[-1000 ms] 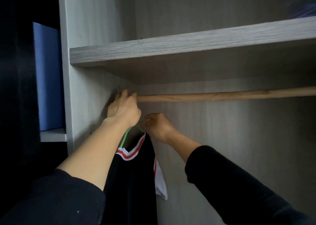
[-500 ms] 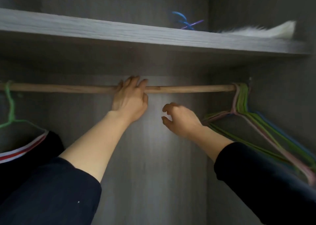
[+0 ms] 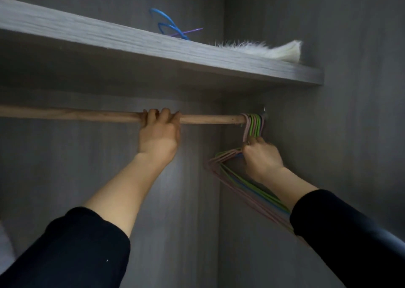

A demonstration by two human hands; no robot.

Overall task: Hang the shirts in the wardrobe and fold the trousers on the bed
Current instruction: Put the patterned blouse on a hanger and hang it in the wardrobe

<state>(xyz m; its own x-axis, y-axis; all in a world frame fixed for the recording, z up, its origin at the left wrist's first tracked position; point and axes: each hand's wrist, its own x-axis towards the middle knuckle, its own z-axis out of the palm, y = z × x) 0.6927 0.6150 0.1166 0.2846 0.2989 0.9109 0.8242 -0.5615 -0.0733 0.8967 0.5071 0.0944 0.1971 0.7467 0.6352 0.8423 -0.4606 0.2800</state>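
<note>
Both hands were up inside the wardrobe, arms reaching out of black sleeves. The left hand gripped the wooden rail from below, its fingers curled over the top of the bar about midway along the stretch I could see. The right hand was further right and a little lower, its fingers closed round the necks of a bunch of wire hangers just under their hooks. Those hangers, pink, green and blue, hung bare and pressed together at the far right end of the rail, hard against the side wall, and their shoulders splayed down behind the right wrist and forearm. Above the rail ran a grey wood-grain shelf. On it lay a blue hanger with a thin purple one beside it, and to their right, near the wall, a white fluffy item that I could not identify. The wardrobe's back and side panels were the same grey finish, dim in the shadow below the shelf.
</note>
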